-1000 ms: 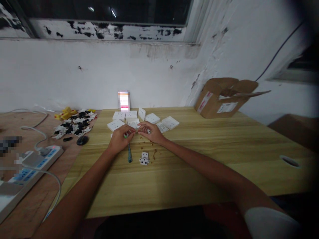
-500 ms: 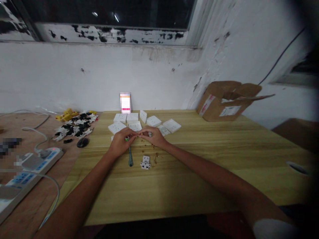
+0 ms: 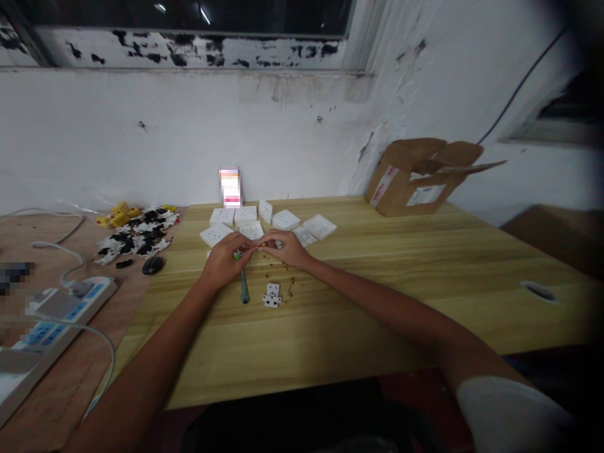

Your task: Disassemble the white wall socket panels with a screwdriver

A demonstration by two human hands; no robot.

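Note:
My left hand (image 3: pixel 224 263) and my right hand (image 3: pixel 285 248) meet fingertip to fingertip over the wooden table (image 3: pixel 377 302), pinching a small part between them. The left hand also grips a screwdriver (image 3: pixel 244 290) with a green top; its dark shaft points back toward me along the table. A small white socket insert (image 3: pixel 272 296) lies just in front of the hands, with tiny brass pieces (image 3: pixel 289 284) scattered beside it. Several white socket plates (image 3: pixel 287 220) lie right behind the hands.
A pile of black, white and yellow parts (image 3: pixel 136 234) and a dark round object (image 3: pixel 153 265) lie at the left. A white power strip (image 3: pixel 56 314) with cables sits at the far left. An open cardboard box (image 3: pixel 419 179) stands at the back right. A cable hole (image 3: pixel 539 291) is at the right.
Both hands stay together at the same spot with only slight finger motion. The view shifted a little as my head moved.

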